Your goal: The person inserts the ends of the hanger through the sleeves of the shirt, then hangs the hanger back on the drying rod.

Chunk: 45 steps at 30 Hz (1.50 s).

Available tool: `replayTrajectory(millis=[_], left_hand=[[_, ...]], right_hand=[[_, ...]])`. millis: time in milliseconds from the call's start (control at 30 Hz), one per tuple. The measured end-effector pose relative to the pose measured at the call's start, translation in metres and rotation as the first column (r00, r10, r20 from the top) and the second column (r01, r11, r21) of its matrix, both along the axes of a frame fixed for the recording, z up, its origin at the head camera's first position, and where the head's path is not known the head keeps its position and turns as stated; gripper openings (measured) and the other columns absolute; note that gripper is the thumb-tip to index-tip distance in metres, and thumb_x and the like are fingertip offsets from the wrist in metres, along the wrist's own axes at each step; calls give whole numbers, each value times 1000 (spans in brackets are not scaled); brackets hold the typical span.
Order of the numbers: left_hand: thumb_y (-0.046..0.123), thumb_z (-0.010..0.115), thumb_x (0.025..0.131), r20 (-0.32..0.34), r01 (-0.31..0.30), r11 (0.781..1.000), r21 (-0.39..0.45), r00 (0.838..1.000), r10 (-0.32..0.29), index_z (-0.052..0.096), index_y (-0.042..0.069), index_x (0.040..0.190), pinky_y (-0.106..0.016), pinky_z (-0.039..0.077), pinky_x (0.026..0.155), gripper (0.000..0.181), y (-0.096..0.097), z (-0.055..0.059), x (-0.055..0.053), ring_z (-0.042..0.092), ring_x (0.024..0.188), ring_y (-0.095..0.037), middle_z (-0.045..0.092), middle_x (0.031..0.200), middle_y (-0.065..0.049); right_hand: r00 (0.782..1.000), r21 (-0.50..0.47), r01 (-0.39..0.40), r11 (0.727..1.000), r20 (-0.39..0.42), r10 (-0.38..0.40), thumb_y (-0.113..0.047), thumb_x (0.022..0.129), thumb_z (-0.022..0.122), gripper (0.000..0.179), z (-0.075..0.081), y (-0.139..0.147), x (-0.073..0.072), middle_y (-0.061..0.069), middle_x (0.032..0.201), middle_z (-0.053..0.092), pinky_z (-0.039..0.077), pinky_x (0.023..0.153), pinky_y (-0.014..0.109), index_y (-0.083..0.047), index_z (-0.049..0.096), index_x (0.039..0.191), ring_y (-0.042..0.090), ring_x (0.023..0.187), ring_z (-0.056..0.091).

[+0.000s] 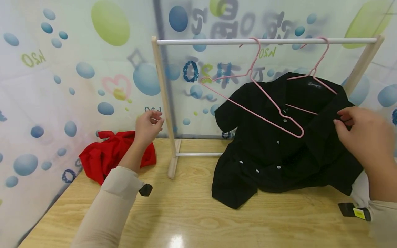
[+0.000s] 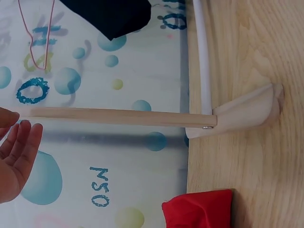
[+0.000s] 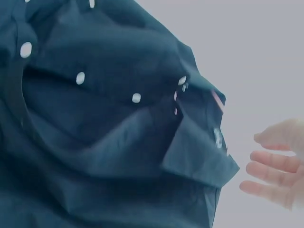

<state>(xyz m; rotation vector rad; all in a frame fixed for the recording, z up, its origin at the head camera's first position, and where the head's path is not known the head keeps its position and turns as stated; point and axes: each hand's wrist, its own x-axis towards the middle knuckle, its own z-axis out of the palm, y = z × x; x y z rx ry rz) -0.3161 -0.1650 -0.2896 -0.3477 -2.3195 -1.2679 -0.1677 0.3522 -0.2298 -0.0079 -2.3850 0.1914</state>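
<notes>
A black short-sleeved shirt (image 1: pixel 263 155) with white buttons hangs on a pink hanger (image 1: pixel 324 51) at the right of the rack, its lower part spread on the table. Another pink hanger (image 1: pixel 255 112), without a garment, hooks over the rail in front of it. My right hand (image 1: pixel 367 134) is beside the shirt's collar, fingers loosely bent; in the right wrist view a gap shows between that hand (image 3: pixel 280 164) and the shirt (image 3: pixel 118 156). Near the rack's left post (image 1: pixel 165 93) my left hand (image 1: pixel 148 128) is raised with relaxed fingers, holding nothing.
The rack's white rail (image 1: pixel 198 42) spans between wooden posts, with a wooden foot (image 1: pixel 173 167) on the wood-grain table (image 1: pixel 198 220). A crumpled red cloth (image 1: pixel 97 156) lies at the left, behind my left forearm. A patterned curtain (image 1: pixel 77 44) closes off the back.
</notes>
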Motion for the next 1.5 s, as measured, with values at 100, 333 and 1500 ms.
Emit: replayTrajectory(millis=[100, 333, 1500], left_hand=[[7, 61, 94, -19, -22, 997, -75, 1000, 21, 65, -4, 109, -22, 52, 59, 20, -2, -2, 6, 67, 77, -29, 66, 95, -17], [4, 63, 91, -127, -39, 984, -174, 992, 16, 68, -4, 100, -38, 52, 62, 14, -3, -9, 16, 66, 77, -29, 68, 88, -16], [1, 71, 85, -208, -89, 942, -323, 978, 21, 69, 0, 100, -45, 55, 69, 16, -52, -45, 81, 62, 78, -24, 66, 89, -10]], right_hand=[[995, 24, -45, 999, -83, 47, -1, 89, 63, 21, -8, -13, 6, 33, 90, 59, 44, 63, 58, 13, 58, 105, 46, 77, 57], [976, 8, -147, 989, -161, 146, -2, 87, 67, 19, -21, -42, 16, 25, 85, 63, 44, 61, 48, 7, 63, 103, 38, 72, 58], [751, -85, -659, 747, -20, 660, -5, 79, 79, 20, -97, -188, -19, 3, 86, 64, 55, 65, 30, -6, 69, 96, 14, 72, 60]])
